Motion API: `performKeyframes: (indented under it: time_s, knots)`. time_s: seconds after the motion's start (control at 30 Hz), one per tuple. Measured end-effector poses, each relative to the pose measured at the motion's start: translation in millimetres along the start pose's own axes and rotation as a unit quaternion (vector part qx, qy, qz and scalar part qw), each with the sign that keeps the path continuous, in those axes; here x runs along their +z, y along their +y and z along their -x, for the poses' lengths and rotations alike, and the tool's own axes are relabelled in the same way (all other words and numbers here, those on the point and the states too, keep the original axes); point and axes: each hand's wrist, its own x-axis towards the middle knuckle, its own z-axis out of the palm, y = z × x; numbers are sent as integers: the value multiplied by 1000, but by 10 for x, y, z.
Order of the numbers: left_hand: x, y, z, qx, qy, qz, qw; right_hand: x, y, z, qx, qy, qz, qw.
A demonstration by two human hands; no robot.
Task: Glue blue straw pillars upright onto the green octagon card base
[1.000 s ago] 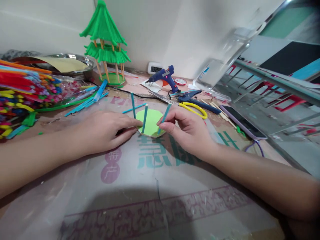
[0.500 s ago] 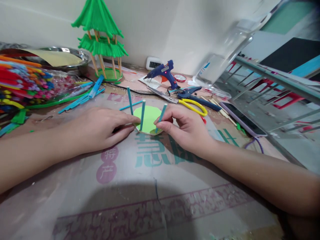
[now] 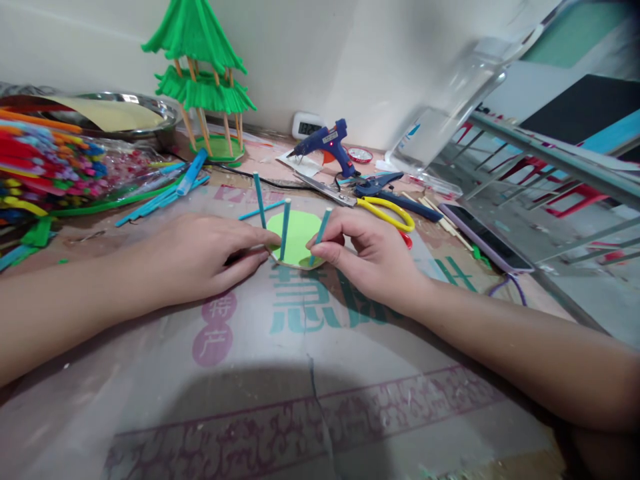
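A light green paper disc (image 3: 297, 235) lies on the printed table cover. Two teal sticks stand upright on it, one at the back left (image 3: 259, 200) and one at the front (image 3: 285, 229). My right hand (image 3: 373, 257) pinches a third teal stick (image 3: 321, 229) and holds it tilted on the disc's right edge. My left hand (image 3: 200, 257) lies flat beside the disc, its fingertips pressing the disc's left rim.
A blue glue gun (image 3: 327, 148), scissors (image 3: 325, 189) and yellow-handled pliers (image 3: 387, 207) lie behind the disc. A green model pagoda (image 3: 200, 73) stands at the back left. Coloured sticks (image 3: 40, 167) fill the left side. A phone (image 3: 483, 237) lies to the right.
My right hand has brought the tilted teal stick a little more upright on the disc's right edge. The view has shifted slightly. My left hand has stayed on the rim.
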Motion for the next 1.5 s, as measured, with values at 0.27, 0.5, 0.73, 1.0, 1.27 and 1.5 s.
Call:
performKeyframes:
  time_s: [0.27, 0.5, 0.73, 1.0, 1.27, 1.5]
  knots:
    - [12, -8, 0, 3, 1, 4, 1000, -1, -2, -2, 6, -4, 3, 1000]
    - [16, -10, 1, -1, 3, 3, 1000, -2, 6, -8, 9, -10, 4, 1000]
    - [14, -15, -3, 11, 4, 4, 1000, -1, -1, -8, 4, -11, 4, 1000]
    - [12, -18, -4, 17, 4, -7, 1000, -2, 13, -5, -6, -9, -3, 1000]
    - [4, -18, 2, 11, -12, -1, 1000, -34, -41, 4, 73, 1, -44, 996]
    - [-3, -29, 7, -8, -28, 23, 999, -34, -67, -37, 17, 15, -20, 1000]
